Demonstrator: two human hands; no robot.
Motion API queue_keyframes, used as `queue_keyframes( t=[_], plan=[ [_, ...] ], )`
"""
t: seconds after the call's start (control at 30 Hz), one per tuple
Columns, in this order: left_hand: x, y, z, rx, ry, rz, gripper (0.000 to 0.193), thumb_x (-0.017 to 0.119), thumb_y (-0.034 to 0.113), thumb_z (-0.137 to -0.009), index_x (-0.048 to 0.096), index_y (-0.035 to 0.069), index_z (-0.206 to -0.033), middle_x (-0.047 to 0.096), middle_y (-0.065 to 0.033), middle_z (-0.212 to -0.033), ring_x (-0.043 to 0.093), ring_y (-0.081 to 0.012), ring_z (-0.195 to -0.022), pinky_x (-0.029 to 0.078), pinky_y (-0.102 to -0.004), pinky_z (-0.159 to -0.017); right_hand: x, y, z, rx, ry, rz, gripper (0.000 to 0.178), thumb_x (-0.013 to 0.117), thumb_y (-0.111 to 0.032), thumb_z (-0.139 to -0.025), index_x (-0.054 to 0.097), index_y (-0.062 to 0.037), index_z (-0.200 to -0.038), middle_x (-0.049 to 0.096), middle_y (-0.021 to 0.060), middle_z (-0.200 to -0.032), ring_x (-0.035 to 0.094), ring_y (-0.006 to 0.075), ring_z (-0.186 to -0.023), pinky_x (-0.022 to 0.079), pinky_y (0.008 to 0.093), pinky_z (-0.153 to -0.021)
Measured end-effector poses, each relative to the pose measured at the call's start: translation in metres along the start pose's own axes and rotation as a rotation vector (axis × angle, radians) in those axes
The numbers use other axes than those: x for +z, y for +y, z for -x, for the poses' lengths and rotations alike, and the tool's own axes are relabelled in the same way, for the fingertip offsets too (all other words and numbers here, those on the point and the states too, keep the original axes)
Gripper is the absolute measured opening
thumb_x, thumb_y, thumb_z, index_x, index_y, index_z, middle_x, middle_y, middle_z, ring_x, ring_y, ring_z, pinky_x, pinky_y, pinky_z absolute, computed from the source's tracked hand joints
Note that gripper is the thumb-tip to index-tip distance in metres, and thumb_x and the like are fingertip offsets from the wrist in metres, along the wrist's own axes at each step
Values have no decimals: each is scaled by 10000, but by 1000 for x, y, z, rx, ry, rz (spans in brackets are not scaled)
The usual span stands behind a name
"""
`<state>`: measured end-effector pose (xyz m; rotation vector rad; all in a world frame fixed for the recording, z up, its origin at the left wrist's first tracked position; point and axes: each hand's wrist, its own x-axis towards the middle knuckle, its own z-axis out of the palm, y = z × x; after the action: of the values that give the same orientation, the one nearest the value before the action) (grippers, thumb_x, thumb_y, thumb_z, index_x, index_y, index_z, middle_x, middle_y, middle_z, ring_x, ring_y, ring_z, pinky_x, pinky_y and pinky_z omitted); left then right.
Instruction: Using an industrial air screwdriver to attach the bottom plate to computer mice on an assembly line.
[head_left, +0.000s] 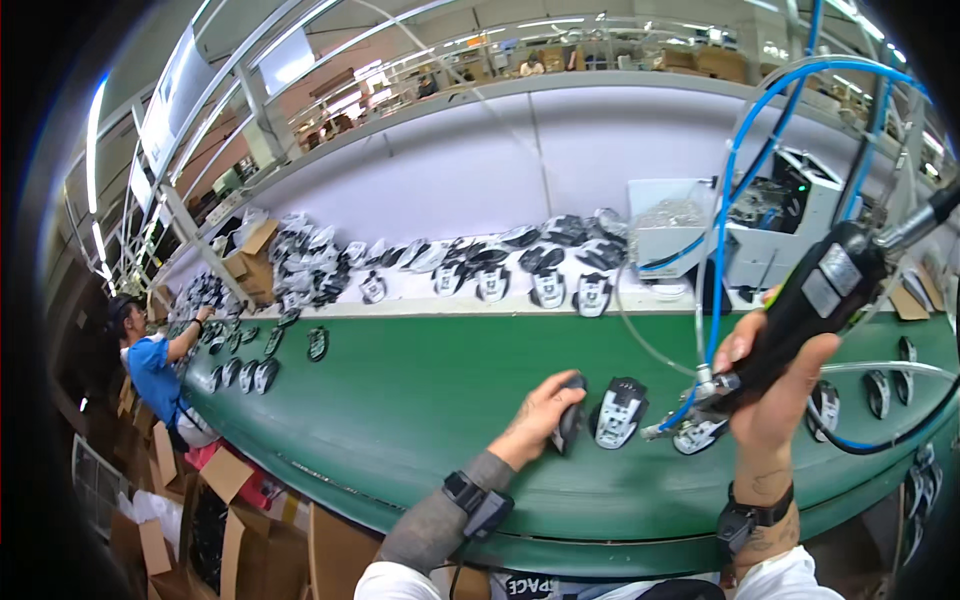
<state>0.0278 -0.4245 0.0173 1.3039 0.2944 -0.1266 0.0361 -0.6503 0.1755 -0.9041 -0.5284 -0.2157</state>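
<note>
**One Object to Each Hand**

The dark, curved plastic shell point(570, 425) is clasped by the left hand point(540, 412), tilted on edge over the smooth green belt point(420, 400). The black cylindrical power driver point(797, 320), leaning toward two o'clock, is gripped by the right hand point(773, 400), well apart from the left. A white-and-black, mouse-shaped shell point(620, 410) lies at three o'clock from the dark one. For good control, the grip should be kept firm and the blue flexible hose point(718, 270) clear.
</note>
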Motion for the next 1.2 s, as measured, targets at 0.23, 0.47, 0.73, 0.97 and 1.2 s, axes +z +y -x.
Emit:
queue_keyframes(
  t=[0.23, 0.47, 0.73, 0.97, 1.2],
  plan=[
    [61, -11, 23, -154, -189, 630, 350, 459, 274, -867, 486, 71, -1152, 585, -101, -985, 597, -204, -830, 523, -404, -692, -7, -16, 3, -122, 20, 16, 643, 371, -669, -800, 378, -68, -1028, 419, 13, -616, 445, 113, -508, 387, 221, -493],
    [67, -15, 38, -51, -238, 717, 457, 463, 245, -829, 366, 138, -1262, 526, -125, -1051, 560, -256, -867, 501, -450, -743, -16, -8, -5, -193, 30, -122, 428, 561, -441, -836, 491, -23, -775, 500, 59, -640, 531, 153, -546, 456, 271, -523],
    [82, -19, 41, -97, -365, 656, 526, 422, 308, -826, 339, 82, -1293, 461, -122, -1220, 550, -248, -932, 483, -448, -806, -22, -7, -7, -258, 44, 52, 565, 417, -625, -824, 450, -91, -1004, 479, 19, -632, 501, 154, -523, 415, 246, -470],
    [81, -25, 45, -102, -401, 672, 622, 454, 294, -808, 229, 144, -1368, 470, -137, -1156, 540, -267, -957, 479, -470, -816, -17, -7, 0, -200, 52, 41, 584, 408, -643, -816, 461, -87, -988, 481, 17, -615, 497, 153, -510, 409, 248, -465],
    [81, -23, 42, -85, -403, 679, 627, 453, 297, -811, 209, 155, -1372, 473, -135, -1136, 539, -262, -951, 480, -469, -816, -16, -9, -4, -247, 58, 45, 600, 400, -659, -808, 462, -87, -978, 485, 17, -616, 500, 151, -509, 413, 249, -455]
  ],
)
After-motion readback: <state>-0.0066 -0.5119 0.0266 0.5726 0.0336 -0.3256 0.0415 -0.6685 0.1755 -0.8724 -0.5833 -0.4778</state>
